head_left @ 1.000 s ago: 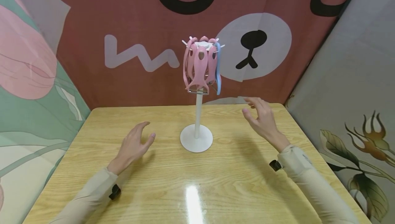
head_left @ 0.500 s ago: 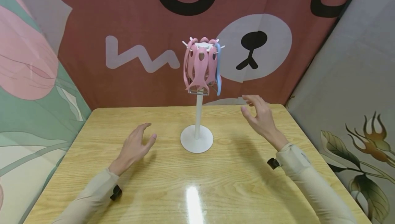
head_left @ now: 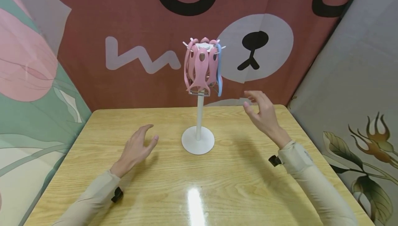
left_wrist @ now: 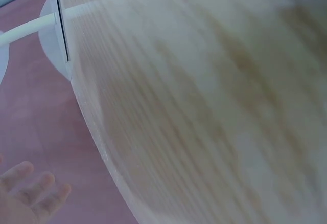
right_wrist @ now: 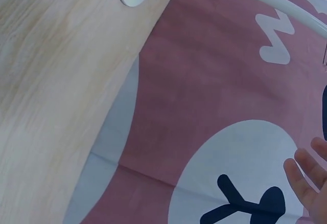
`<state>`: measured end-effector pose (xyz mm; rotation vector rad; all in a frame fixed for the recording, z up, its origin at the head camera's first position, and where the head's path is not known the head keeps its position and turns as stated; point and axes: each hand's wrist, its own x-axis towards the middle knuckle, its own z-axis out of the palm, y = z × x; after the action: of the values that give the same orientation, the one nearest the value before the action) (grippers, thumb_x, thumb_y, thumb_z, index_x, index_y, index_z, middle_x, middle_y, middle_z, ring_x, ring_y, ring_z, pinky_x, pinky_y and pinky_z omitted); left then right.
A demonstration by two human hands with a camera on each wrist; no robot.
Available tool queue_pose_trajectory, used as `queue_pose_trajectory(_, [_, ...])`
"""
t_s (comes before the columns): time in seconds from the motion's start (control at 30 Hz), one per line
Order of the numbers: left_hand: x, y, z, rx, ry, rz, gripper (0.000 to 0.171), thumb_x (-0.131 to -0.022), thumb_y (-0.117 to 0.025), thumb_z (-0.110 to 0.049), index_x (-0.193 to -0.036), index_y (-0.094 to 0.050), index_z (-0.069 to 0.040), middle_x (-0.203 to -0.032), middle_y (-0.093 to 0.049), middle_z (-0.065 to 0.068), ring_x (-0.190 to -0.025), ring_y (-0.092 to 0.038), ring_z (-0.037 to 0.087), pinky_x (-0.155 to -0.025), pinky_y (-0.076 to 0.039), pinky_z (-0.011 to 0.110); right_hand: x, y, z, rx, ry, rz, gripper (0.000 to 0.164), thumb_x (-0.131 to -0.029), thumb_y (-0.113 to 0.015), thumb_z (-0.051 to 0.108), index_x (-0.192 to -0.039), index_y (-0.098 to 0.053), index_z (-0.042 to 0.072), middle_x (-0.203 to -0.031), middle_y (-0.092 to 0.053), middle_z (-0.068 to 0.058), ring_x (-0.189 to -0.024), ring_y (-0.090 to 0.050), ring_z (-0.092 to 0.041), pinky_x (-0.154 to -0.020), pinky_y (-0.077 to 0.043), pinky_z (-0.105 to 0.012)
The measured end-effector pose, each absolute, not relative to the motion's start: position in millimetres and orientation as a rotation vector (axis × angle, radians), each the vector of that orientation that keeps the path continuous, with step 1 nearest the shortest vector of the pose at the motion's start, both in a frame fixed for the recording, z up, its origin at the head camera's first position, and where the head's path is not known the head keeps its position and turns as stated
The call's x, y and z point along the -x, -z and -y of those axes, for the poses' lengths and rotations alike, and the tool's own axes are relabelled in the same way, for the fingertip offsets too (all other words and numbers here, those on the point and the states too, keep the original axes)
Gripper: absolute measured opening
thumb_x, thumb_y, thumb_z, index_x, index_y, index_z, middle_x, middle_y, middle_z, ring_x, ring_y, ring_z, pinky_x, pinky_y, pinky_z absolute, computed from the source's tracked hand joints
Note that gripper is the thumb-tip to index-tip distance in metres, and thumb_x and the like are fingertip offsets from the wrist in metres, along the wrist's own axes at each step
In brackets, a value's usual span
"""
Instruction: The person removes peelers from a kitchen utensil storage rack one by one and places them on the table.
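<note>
A white stand (head_left: 198,144) with a round base and slim pole is at the middle of the table. Several pink peelers (head_left: 201,68) hang in a ring from its top hooks, and a blue peeler (head_left: 219,72) hangs on the right side. My left hand (head_left: 134,150) hovers left of the base, fingers loosely bent, holding nothing. To the right of the pole, and higher, my right hand (head_left: 264,113) is raised with relaxed fingers, apart from the peelers. Each wrist view catches only fingertips: left fingers (left_wrist: 43,198) and right fingers (right_wrist: 306,170). The peeler heads are mostly hidden there.
The wooden table (head_left: 155,191) reaches back to a red printed cloth (head_left: 140,15) behind the stand. Patterned cloths hang along the left (head_left: 28,81) and right (head_left: 342,98) sides. A black wrist device (head_left: 117,195) sits under the left sleeve.
My right hand has risen slightly and moved a little farther from me. The left hand has barely shifted to the right. The stand and peelers stay put.
</note>
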<state>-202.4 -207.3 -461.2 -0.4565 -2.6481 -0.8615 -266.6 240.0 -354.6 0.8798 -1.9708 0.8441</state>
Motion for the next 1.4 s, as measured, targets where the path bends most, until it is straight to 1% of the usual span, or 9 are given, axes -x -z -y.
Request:
queue_pose_trajectory(0.2, [202.9, 462.7, 205.3, 0.456, 0.861, 2.651, 0.061, -0.101, -0.050, -0.046, -0.145, -0.043, -0.006, -0.143, -0.049, 0.019, -0.124, -0.050, 0.043, -0.092, -0.045, 0.062, 267.0, 346.0, -235.9, -0.881, -0.841, 1.943, 0.055, -0.101, -0.049, 0.049, -0.122, -0.064, 0.000, -0.112, -0.065, -0.016, -0.091, -0.061, -0.035, -0.078, -0.047, -0.047])
queue_pose_trajectory(0.37, [203.2, 464.0, 203.2, 0.471, 0.857, 2.641, 0.060, -0.101, -0.051, -0.046, -0.145, -0.044, -0.005, -0.142, -0.050, 0.019, -0.123, -0.051, 0.043, -0.091, -0.046, 0.061, 266.9, 342.7, -234.2, -0.882, -0.842, 1.951, 0.053, -0.101, -0.050, 0.047, -0.123, -0.064, 0.001, -0.113, -0.065, -0.016, -0.092, -0.061, -0.036, -0.079, -0.048, -0.047])
queue_pose_trajectory(0.6, [204.7, 464.4, 200.2, 0.478, 0.853, 2.634, 0.060, -0.101, -0.050, -0.047, -0.145, -0.044, -0.007, -0.142, -0.050, 0.018, -0.124, -0.051, 0.042, -0.090, -0.046, 0.060, 268.6, 340.0, -233.5, -0.882, -0.832, 1.977, 0.053, -0.101, -0.050, 0.044, -0.122, -0.063, -0.003, -0.114, -0.065, -0.015, -0.094, -0.063, -0.033, -0.083, -0.050, -0.040])
queue_pose_trajectory(0.67, [205.4, 464.5, 199.0, 0.482, 0.849, 2.632, 0.060, -0.101, -0.050, -0.047, -0.145, -0.044, -0.007, -0.142, -0.050, 0.018, -0.124, -0.051, 0.041, -0.091, -0.047, 0.060, 269.3, 339.0, -232.7, -0.885, -0.834, 1.975, 0.054, -0.101, -0.050, 0.044, -0.122, -0.063, -0.005, -0.115, -0.065, -0.015, -0.094, -0.063, -0.033, -0.084, -0.050, -0.039])
queue_pose_trajectory(0.8, [205.5, 465.2, 197.0, 0.492, 0.846, 2.630, 0.060, -0.101, -0.050, -0.046, -0.144, -0.044, -0.006, -0.141, -0.051, 0.019, -0.123, -0.052, 0.041, -0.091, -0.047, 0.060, 270.1, 335.6, -230.7, -0.890, -0.839, 1.956, 0.055, -0.101, -0.050, 0.044, -0.121, -0.063, -0.005, -0.113, -0.065, -0.016, -0.094, -0.062, -0.033, -0.081, -0.051, -0.045])
queue_pose_trajectory(0.93, [205.2, 465.4, 195.6, 0.490, 0.858, 2.645, 0.060, -0.101, -0.050, -0.048, -0.145, -0.044, -0.007, -0.142, -0.050, 0.018, -0.124, -0.051, 0.041, -0.092, -0.046, 0.060, 269.9, 330.5, -228.8, -0.885, -0.849, 1.931, 0.057, -0.101, -0.049, 0.050, -0.119, -0.064, -0.003, -0.111, -0.066, -0.016, -0.092, -0.062, -0.033, -0.079, -0.050, -0.049])
queue_pose_trajectory(1.23, [204.6, 464.5, 192.3, 0.494, 0.864, 2.645, 0.061, -0.100, -0.050, -0.048, -0.144, -0.044, -0.006, -0.142, -0.050, 0.018, -0.124, -0.051, 0.041, -0.091, -0.046, 0.060, 268.2, 320.1, -223.2, -0.890, -0.860, 1.908, 0.059, -0.100, -0.049, 0.054, -0.119, -0.065, 0.000, -0.109, -0.066, -0.015, -0.092, -0.063, -0.033, -0.079, -0.048, -0.050])
queue_pose_trajectory(1.4, [205.2, 462.0, 187.7, 0.504, 0.881, 2.636, 0.061, -0.100, -0.050, -0.049, -0.144, -0.044, -0.007, -0.141, -0.050, 0.018, -0.125, -0.050, 0.040, -0.094, -0.045, 0.060, 268.2, 317.9, -221.2, -0.883, -0.866, 1.898, 0.060, -0.099, -0.049, 0.054, -0.119, -0.065, 0.000, -0.109, -0.067, -0.015, -0.090, -0.063, -0.033, -0.078, -0.048, -0.051])
